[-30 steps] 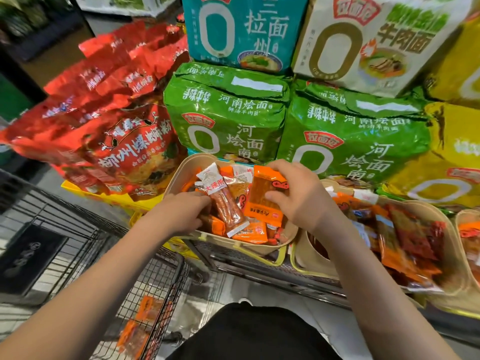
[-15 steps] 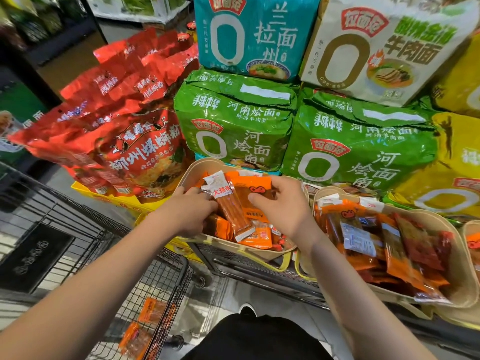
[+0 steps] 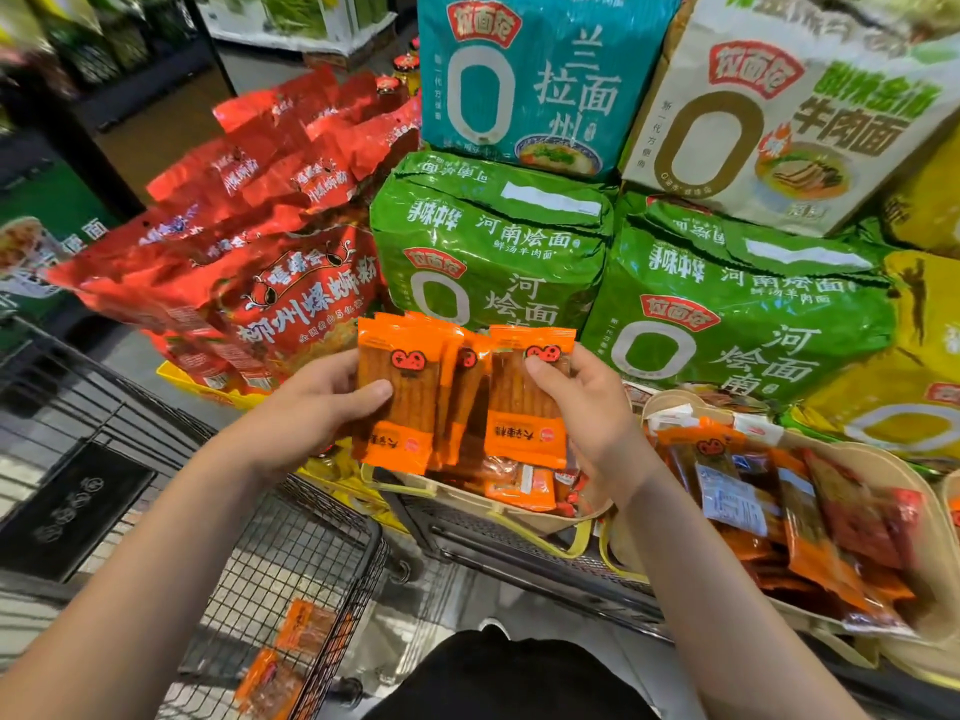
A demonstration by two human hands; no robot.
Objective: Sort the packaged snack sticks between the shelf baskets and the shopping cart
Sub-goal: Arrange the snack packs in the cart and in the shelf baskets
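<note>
above the shelf basket, both hands hold orange snack packs

over the left shelf basket (image 3: 524, 517), the left hand (image 3: 311, 407) grips an orange snack stick pack (image 3: 397, 392) with the thumb pressed on its front and the fingers hidden behind it. more orange packs (image 3: 462, 392) are fanned just behind this one, and i cannot tell which hand carries them. the right hand (image 3: 587, 407) pinches a second orange pack (image 3: 527, 407) near its top edge, thumb on the front side. the two front packs stand upright, side by side, close to each other, lifted clear above the basket.

inside the left basket lie other small orange and red packs (image 3: 519, 483). to the right, a second basket (image 3: 914, 491) is filled with mixed snack packs (image 3: 779, 511), some orange, some dark red, lying in a loose heap.

at the lower left stands the shopping cart (image 3: 291, 543) made of black wire mesh. a few orange snack packs (image 3: 291, 652) lie on its bottom.

behind the baskets, big green noodle bags (image 3: 493, 241) are stacked on the shelf, with a teal bag (image 3: 540, 80) and a cream bag (image 3: 779, 111) above them. red noodle bags (image 3: 249, 241) are piled at the left, and yellow bags (image 3: 914, 356) at the right edge.
</note>
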